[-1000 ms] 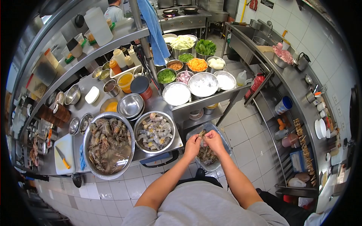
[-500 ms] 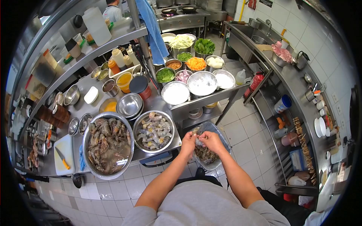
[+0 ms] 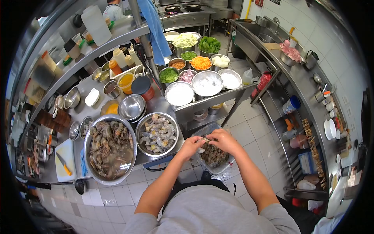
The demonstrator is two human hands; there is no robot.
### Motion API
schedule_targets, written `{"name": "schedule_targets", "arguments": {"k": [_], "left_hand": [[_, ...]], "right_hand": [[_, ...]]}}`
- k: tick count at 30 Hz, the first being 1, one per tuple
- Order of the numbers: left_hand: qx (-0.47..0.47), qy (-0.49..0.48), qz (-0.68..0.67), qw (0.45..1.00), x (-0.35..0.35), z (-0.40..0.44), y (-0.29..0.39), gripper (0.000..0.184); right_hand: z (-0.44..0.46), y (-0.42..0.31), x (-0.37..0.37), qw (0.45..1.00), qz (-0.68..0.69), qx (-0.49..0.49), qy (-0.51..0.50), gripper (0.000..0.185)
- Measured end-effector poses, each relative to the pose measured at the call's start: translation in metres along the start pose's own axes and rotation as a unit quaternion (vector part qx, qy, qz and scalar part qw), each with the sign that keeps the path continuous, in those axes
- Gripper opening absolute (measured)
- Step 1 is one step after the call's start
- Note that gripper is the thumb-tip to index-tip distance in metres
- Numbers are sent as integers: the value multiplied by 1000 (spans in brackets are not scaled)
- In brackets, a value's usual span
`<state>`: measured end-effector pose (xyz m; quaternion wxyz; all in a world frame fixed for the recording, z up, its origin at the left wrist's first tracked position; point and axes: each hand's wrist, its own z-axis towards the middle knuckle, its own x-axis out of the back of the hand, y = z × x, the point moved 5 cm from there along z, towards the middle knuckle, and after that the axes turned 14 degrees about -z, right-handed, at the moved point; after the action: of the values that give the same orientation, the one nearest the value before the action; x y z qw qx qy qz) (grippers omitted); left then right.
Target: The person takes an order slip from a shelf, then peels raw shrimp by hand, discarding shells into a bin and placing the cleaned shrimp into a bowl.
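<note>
The left hand and the right hand meet just right of the centre of the frame, fingertips pinched close on what looks like a shrimp, mostly covered by the fingers. It is held above a clear plastic tub of dark shells and scraps. A wet, slick body in so narrow a pinch could slip out; if it did, the flesh would probably land among the scraps and be hard to pick out. The hands are toward the tub's near-left part, so a piece dropped or flicked sideways might miss the rim and reach the tiled floor. Sharp points on the shell could prick the fingertips if squeezed hard, and a rough pull could tear the flesh.

Left of the hands, on the counter, a steel bowl of peeled shrimp is close to the front edge; a swinging forearm could catch it. The larger bowl of whole shrimp, lower left of centre, has murky liquid in it and reaches out to the edge, so a knock could slop liquid onto the tiles and make them slippery. At the lower left, a knife is on a cutting board, its orange handle toward the edge, where a passing sleeve might drag it off.
</note>
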<state>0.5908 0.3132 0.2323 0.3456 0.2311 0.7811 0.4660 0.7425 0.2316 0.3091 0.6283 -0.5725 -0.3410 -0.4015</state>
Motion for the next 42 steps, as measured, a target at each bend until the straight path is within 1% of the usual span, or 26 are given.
{"name": "schedule_targets", "arguments": {"k": [1,2,5,7,9,11,13,14,15,16,18,19,20,22,24,26,27,29,30,32,35,36,38,39,40,42], "left_hand": [[4,-25,21,999,-3,-1,5,26],[4,-25,21,999,-3,-3,11,26],[48,-41,56,996,4,-7,15,24],[71,-96,66,991,7,-5,11,22],[72,-100,71,990,9,-6,11,21],[73,-104,76,989,7,-10,13,21],[-8,-68,163,984,5,-11,19,24],[-7,-66,162,984,3,-13,18,24],[-107,-72,232,964,-2,-16,27,24],[-206,-76,298,929,-7,-22,35,24],[-227,-80,314,918,-8,-25,35,24],[-249,-86,330,907,-10,-27,37,23],[-249,-84,330,906,-10,-28,36,23],[-83,-48,187,978,1,-30,27,24],[-92,-20,160,983,8,-40,33,23],[-104,8,134,986,23,-49,40,22],[-91,32,113,989,35,-52,42,23],[-86,69,43,993,54,-62,58,26],[-101,93,-16,990,57,-71,78,29],[-114,119,0,986,83,-76,99,35],[-175,145,-45,973,111,-81,123,37],[-178,157,-43,970,120,-83,128,37],[-158,196,-90,964,140,-86,125,38],[-172,204,-136,954,152,-85,116,38],[-178,215,-133,951,161,-92,120,38],[-181,232,-154,943,182,-109,129,36]], "right_hand": [[1,0,-1,1000,0,-1,1,25],[3,-2,-3,1000,-3,17,-10,22],[6,-8,-8,998,-16,56,-29,16],[7,-16,-9,996,-26,75,-35,14],[8,-23,-11,990,-105,93,-29,11],[11,-23,-14,993,-83,89,-14,12],[13,-21,-16,995,-61,84,2,13],[13,-13,-19,1000,-10,11,-22,14],[11,-4,-23,996,41,-62,-46,16],[11,0,-27,996,41,-61,-48,16],[9,23,-42,967,199,-150,-52,19],[9,33,-45,967,198,-160,-26,18],[7,41,-50,967,198,-158,-27,18],[2,57,-52,934,278,-220,56,15],[-8,64,-56,928,296,-221,51,12],[-24,75,-72,942,244,-229,-8,17],[-31,79,-78,943,247,-222,-13,17],[-47,89,-98,936,212,-263,-100,26],[-52,92,-105,937,214,-256,-104,26],[-60,99,-118,920,259,-280,-85,32],[-67,110,-140,906,283,-291,-116,31],[-68,114,-150,900,298,-295,-122,30],[-68,112,-159,891,317,-295,-132,28],[-67,110,-159,875,349,-307,-136,26],[-65,108,-161,856,381,-319,-140,24],[-62,104,-162,855,382,-317,-151,23]]}}
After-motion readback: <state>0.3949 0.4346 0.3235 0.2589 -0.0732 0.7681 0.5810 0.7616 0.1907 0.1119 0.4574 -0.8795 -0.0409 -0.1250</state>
